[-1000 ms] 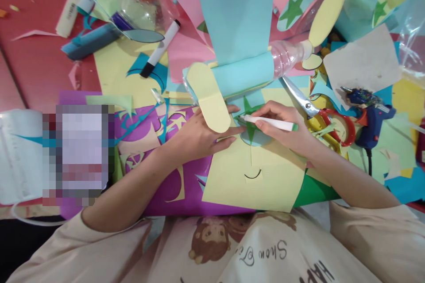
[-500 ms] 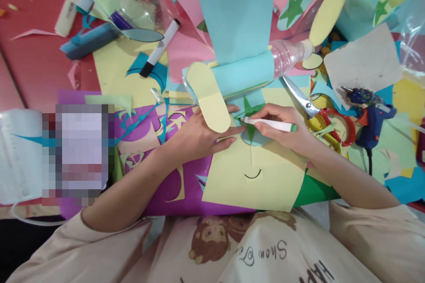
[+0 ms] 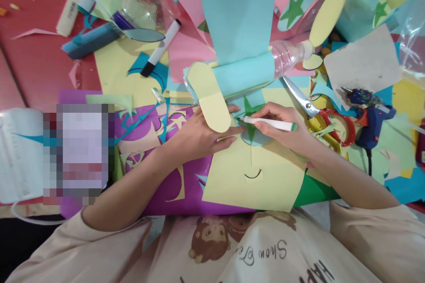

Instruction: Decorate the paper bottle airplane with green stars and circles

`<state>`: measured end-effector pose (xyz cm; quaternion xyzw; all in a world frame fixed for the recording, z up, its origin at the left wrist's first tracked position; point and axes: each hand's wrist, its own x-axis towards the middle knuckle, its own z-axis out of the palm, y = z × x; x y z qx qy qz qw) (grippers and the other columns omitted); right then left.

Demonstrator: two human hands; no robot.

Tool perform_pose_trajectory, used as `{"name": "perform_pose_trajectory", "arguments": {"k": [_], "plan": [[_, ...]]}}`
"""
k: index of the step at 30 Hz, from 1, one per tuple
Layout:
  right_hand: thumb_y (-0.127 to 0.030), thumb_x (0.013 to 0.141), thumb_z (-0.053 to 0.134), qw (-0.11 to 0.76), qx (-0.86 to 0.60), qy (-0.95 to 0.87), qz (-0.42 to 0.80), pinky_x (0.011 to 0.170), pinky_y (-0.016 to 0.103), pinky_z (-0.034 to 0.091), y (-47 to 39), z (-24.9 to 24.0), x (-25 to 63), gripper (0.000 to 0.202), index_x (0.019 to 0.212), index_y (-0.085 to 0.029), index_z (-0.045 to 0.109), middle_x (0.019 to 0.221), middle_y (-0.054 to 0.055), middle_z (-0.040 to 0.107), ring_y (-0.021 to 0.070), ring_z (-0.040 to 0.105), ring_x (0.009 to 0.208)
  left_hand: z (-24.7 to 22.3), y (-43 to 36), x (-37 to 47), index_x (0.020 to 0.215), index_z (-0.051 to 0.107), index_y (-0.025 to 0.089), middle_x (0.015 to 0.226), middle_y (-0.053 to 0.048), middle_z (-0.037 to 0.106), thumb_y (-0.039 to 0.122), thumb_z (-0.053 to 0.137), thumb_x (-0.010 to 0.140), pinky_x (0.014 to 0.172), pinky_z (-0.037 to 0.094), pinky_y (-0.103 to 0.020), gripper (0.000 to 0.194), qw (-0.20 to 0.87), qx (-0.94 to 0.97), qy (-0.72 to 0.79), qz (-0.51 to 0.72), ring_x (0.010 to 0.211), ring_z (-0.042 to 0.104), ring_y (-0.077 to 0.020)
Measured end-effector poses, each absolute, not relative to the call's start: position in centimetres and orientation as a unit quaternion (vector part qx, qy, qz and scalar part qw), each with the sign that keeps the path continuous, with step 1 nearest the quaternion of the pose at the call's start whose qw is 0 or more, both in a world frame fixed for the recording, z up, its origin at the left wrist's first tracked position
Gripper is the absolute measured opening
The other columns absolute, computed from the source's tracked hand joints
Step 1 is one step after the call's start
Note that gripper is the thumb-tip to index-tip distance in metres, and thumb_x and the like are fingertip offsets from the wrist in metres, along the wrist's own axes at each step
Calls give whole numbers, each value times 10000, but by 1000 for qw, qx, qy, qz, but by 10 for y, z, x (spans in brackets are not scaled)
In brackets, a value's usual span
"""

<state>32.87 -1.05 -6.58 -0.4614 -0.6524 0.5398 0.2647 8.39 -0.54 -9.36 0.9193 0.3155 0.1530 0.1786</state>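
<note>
My right hand (image 3: pixel 289 135) grips a white marker (image 3: pixel 274 124) with a green end cap. The marker's tip rests on a green star (image 3: pixel 250 102) coloured on a light blue rounded paper wing (image 3: pixel 257 139). My left hand (image 3: pixel 199 139) lies with fingers stretched out over the wing's left edge, part of them hidden under a pale yellow paper strip (image 3: pixel 214 108). This strip sits at one end of a plastic bottle (image 3: pixel 288 56) wrapped in light blue paper. On the bottle's far side another wide blue wing (image 3: pixel 237 13) extends. Pale yellow paper (image 3: pixel 255 190) lies beneath my hands.
Scissors (image 3: pixel 335 126) with red handles and a blue glue gun (image 3: pixel 368 128) lie at the right. A black-capped marker (image 3: pixel 162 48) and glue tubes (image 3: pixel 73 4) are at the upper left. A white container (image 3: pixel 21 154) stands at the left. Paper scraps cover much of the red table (image 3: pixel 29 62).
The marker and both hands stay in nearly the same place. The view has shifted very slightly.
</note>
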Motion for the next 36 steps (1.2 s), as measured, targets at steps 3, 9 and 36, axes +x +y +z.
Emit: {"name": "perform_pose_trajectory", "arguments": {"k": [3,9,36], "plan": [[-310,887,624,259,-454,-653,548,561,224,335,-11,-64,328,168,924,-148,653,785,7,631,88,497,666,-94,-5,84,1175,684,298,1393,-120,546,281,490,956,975,467,-466,293,179,920,316,150,1206,577,-274],[-250,875,608,269,-463,-642,549,542,218,336,-10,-67,329,107,833,-154,629,728,-9,604,84,480,630,-96,-6,84,1200,670,309,1402,-119,533,283,492,957,991,459,-465,302,182,919,312,156,1225,568,-272],[-218,841,589,284,-484,-637,529,538,230,340,-9,-68,329,105,752,-162,593,698,-13,590,86,469,604,-94,-6,84,1189,677,298,1396,-121,544,277,507,953,975,469,-474,292,183,918,313,159,1206,581,-293]]}}
